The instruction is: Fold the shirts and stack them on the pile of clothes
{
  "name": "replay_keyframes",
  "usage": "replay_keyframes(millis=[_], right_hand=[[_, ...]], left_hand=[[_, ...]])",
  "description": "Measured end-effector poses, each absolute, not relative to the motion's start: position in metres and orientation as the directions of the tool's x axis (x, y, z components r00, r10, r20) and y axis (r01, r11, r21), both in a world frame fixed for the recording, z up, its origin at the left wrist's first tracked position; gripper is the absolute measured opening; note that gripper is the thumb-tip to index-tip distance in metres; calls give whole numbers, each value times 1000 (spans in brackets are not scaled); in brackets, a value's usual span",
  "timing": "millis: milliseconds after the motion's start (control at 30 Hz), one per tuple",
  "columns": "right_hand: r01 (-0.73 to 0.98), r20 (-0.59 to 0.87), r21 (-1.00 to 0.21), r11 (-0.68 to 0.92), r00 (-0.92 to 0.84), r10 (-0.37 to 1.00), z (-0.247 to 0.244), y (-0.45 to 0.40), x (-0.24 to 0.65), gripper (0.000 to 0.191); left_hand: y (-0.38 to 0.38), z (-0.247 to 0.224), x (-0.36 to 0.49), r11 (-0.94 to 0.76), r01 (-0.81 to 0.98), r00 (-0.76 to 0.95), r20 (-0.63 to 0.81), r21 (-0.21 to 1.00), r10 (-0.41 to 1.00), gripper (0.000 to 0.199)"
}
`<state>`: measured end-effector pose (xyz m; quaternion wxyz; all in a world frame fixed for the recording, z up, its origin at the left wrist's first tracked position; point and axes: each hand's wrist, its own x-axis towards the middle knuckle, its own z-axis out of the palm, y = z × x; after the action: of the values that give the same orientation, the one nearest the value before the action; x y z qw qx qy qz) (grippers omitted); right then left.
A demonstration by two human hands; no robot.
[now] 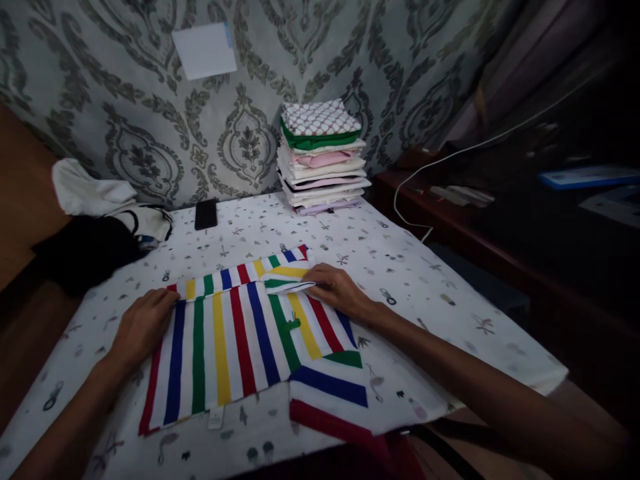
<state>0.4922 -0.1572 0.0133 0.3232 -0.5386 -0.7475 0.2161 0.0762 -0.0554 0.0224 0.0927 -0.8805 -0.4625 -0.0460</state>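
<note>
A polo-style shirt [240, 347] with red, blue, green and yellow stripes on white lies across the patterned sheet, its far part folded over. A small green crocodile-like emblem [292, 325] shows on its chest side. One sleeve [330, 387] sticks out toward the near right, and a white tag [216, 418] peeks out at the near edge. My left hand [145, 327] grips the shirt's left edge at the fold, fingers closed. At the right end of the fold, my right hand [340, 290] pinches the collar area [289, 287]; its fingertips are partly hidden.
A tall stack of folded clothes [323, 160] stands at the back against the patterned wall. Left of it lies a black phone [205, 215]. White and black garments [100, 213] are heaped at the far left. A white cable [450, 160] hangs over dark furniture [420, 193] on the right.
</note>
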Motion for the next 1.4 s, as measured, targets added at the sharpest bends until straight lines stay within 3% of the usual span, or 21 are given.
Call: replay_keyframes(millis=[100, 367, 500, 633, 767, 967, 1133, 1267, 1400], right_hand=[[666, 186, -682, 300, -239, 953, 17, -157, 494, 27], [734, 123, -570, 370, -369, 921, 27, -157, 504, 38], [772, 98, -595, 222, -204, 974, 41, -137, 489, 50], [886, 176, -421, 193, -129, 976, 29, -90, 452, 48], [967, 73, -225, 122, -109, 991, 1, -60, 433, 57], [989, 51, -138, 57, -51, 997, -20, -60, 444, 71], [975, 51, -206, 87, -78, 996, -14, -61, 447, 68], [902, 127, -420, 95, -46, 991, -3, -76, 458, 59], [783, 306, -564, 262, -97, 947, 7, -111, 466, 47]], left_hand=[[-60, 26, 74, -556, 826, 563, 147, -87, 813, 43], [-69, 38, 57, -507, 862, 503, 106, 12, 858, 41], [-59, 42, 72, -423, 894, 394, 190, 150, 899, 41], [-43, 33, 142, -455, 830, 413, 192, 323, 890, 51], [-28, 11, 186, -570, 774, 592, 5, 277, 806, 63], [-20, 0, 133, -488, 859, 506, -104, 155, 856, 73], [-18, 1, 93, -400, 915, 404, -111, 59, 908, 70], [-34, 14, 103, -349, 937, 349, 12, 28, 937, 63], [-70, 31, 159, -600, 778, 587, 126, 186, 800, 42]])
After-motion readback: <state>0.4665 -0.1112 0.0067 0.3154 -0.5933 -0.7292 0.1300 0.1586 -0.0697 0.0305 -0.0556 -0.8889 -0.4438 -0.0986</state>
